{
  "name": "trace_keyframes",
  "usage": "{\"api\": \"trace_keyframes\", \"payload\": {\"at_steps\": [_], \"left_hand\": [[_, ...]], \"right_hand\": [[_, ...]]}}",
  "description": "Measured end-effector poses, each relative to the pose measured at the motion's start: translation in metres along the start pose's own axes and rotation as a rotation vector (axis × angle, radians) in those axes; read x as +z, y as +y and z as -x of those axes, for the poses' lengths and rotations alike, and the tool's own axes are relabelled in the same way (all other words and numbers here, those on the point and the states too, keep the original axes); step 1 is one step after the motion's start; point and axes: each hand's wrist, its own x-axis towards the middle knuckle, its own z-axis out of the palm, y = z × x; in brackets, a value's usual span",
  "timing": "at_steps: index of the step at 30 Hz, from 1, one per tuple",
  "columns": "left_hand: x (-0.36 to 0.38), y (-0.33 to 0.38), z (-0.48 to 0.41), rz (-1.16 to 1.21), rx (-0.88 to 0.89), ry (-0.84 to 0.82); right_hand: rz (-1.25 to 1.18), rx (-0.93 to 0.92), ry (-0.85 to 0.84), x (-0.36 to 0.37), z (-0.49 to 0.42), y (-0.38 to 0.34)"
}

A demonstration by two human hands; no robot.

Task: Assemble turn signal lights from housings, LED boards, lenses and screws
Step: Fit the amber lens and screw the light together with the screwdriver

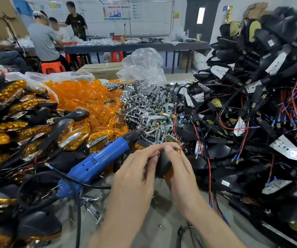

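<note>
Nearest my view: two forearms come up from the bottom edge and meet at centre. The left hand (pixel 135 169) curls its fingers round the left side of a black turn signal housing (pixel 163 162). The right hand (pixel 179 169) grasps the same housing from the right, thumb laid over its top. An amber lens (pixel 169 174) shows at the housing's lower edge. The housing is held just above the grey tabletop (pixel 158 208), in front of the parts heaps.

Left to right:
- Far left: a heap of assembled turn signals (pixel 10 122) with amber faces and chrome strips; red and black leads are tangled through it.
- Beside it: a blue electric screwdriver (pixel 97 161) lies tilted, bit end pointing up-right toward the hands. A black cable (pixel 78 221) loops off its rear.
- Behind it: loose amber lenses (pixel 83 93) spill from a clear bag.
- Centre: chrome reflectors (pixel 144 104) lie in a pile, with a crumpled plastic bag (pixel 142 67) behind them.
- Between the forearms: one loose screw (pixel 161 227) lies on the tabletop.
- Right: a stack of wired housings with LED boards (pixel 260 113) rises higher than the hands.
- Background, upper left: people at a long table (pixel 135 46); I cannot tell what they handle.
</note>
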Motion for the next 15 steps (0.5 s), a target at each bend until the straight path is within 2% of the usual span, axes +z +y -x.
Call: {"api": "trace_keyframes", "payload": {"at_steps": [2, 4, 9, 12, 15], "left_hand": [[0.000, 0.002, 0.004, -0.033, 0.014, -0.007], [0.002, 0.004, 0.008, 0.034, -0.052, -0.016], [0.003, 0.006, 0.003, 0.326, -0.381, 0.026], [0.000, 0.004, -0.001, 0.376, -0.470, 0.073], [-0.004, 0.003, -0.004, 0.521, -0.647, 0.167]], "right_hand": [[-0.065, 0.024, 0.029, -0.001, -0.002, -0.001], [-0.167, 0.074, 0.048, -0.002, -0.004, -0.002], [-0.399, 0.196, 0.058, 0.000, -0.011, -0.007], [-0.589, 0.253, 0.112, -0.002, -0.013, -0.008], [-0.610, 0.262, 0.138, -0.005, -0.012, -0.007]]}}
